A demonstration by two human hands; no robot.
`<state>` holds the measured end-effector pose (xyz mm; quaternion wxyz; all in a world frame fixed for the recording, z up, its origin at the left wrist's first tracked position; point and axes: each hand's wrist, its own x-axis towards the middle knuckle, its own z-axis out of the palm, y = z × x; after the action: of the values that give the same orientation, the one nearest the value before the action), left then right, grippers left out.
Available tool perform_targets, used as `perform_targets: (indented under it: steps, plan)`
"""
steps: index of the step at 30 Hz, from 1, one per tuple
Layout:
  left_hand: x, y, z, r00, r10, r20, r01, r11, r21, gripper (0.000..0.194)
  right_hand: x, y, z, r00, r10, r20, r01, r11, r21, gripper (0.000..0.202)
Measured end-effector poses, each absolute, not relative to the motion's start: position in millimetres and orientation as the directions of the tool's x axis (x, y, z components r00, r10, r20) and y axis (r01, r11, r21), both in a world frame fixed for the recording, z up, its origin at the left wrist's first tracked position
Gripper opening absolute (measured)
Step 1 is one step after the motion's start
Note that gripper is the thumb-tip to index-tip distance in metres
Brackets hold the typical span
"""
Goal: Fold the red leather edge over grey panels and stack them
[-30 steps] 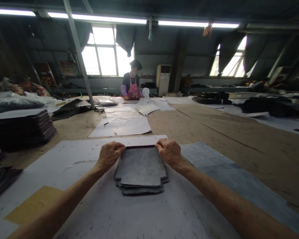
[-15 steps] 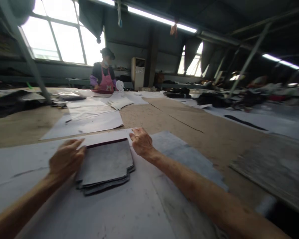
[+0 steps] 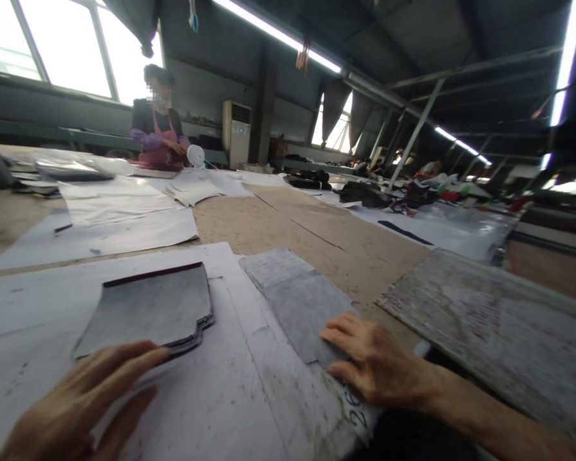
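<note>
A stack of grey cut pieces (image 3: 148,307) with a dark red back edge and a notched right corner lies on white paper (image 3: 230,397) at the left. My left hand (image 3: 91,397) is at the front edge of this stack, fingers stretched out and thumb apart below them. Right of the stack lies a grey-blue sheet (image 3: 292,294). On its near right edge rests my right hand (image 3: 365,358), with the fingers reaching over the sheet and the thumb apart; nothing shows gripped in it.
A mottled grey board (image 3: 484,320) lies at the right. White sheets (image 3: 134,224) and dark fabric piles (image 3: 365,194) are farther back. Across the table stands a person in a pink apron (image 3: 160,137), near a white round object (image 3: 196,155).
My right hand has left the stack's far right corner and come down onto the grey-blue sheet. My left hand has moved from the stack's left side to its front. The view has turned right.
</note>
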<state>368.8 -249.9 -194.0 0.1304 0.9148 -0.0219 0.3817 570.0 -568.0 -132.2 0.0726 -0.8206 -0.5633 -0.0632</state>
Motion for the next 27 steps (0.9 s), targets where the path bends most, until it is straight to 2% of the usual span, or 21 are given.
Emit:
perform_targets:
  steps: [2,4,8,11,15,20,24,27]
  plan:
    - [377.5,-281.9,-186.2,0.706,-0.074,0.705,-0.213,-0.971,0.111,0.033,568.7,-569.8,-139.6,0.289,0.944,0.16,0.955,-0.295,0.017,0.016]
    - [385.9,-304.8,-179.3,0.714,-0.168,0.68,-0.284,-0.957,0.062,0.03,569.9,-570.0,-146.1,0.2,0.967,0.158,0.976,-0.21,0.053,0.013]
    - [399.8,-333.0,-172.7,0.74,-0.21,0.639,-0.372,-0.92,0.128,0.031,576.5,-569.4,-155.9,0.118,0.968,0.22,0.992,-0.126,0.027,0.02]
    - [411.3,-348.1,-171.7,0.739,-0.228,0.634,-0.426,-0.887,0.178,0.033,579.4,-567.3,-157.4,0.176,0.948,0.265,0.984,-0.174,-0.033,0.022]
    - [433.2,-364.0,-169.0,0.795,-0.261,0.548,-0.423,-0.886,0.191,0.037,579.7,-563.1,-152.9,0.376,0.861,0.342,0.926,-0.338,-0.169,0.019]
    - [469.8,-374.2,-165.3,0.918,-0.208,0.337,-0.285,-0.938,0.197,0.03,581.7,-563.4,-150.1,0.59,0.719,0.367,0.807,-0.512,-0.295,0.018]
    - [491.9,-374.4,-167.6,0.935,-0.078,0.345,-0.148,-0.972,0.183,0.026,578.2,-562.9,-152.1,0.628,0.679,0.38,0.778,-0.55,-0.305,0.017]
    - [496.5,-374.1,-170.0,0.936,-0.045,0.35,-0.115,-0.977,0.18,0.024,567.4,-553.6,-154.7,0.586,0.71,0.392,0.811,-0.519,-0.272,0.015]
